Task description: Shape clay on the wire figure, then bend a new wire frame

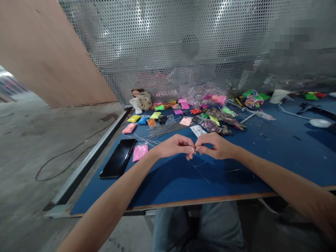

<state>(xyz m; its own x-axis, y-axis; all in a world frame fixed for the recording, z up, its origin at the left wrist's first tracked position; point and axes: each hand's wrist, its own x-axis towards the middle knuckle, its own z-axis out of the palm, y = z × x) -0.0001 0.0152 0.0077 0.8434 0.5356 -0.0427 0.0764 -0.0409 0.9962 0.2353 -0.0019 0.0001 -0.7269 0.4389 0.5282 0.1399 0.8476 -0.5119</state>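
Observation:
My left hand [181, 146] and my right hand [216, 146] meet fingertip to fingertip above the blue table. Both are closed in a pinch. A thin metal wire [201, 173] shows just below the fingertips and seems to run up into them; the pinched part is hidden. Beyond the hands lies a bundle of thin straight wires [168, 130]. A pink packet [140, 152] rests to the left of my left hand, and a white printed slip [197, 131] lies just past the fingers.
A black phone [118, 158] lies near the table's left edge. Coloured packets, such as a yellow one [133, 118], spread toward the perforated metal panel [162, 45]. A clear plastic bag [195, 96] stands behind them. At right are a white cup [278, 96] and a corded white object [320, 123].

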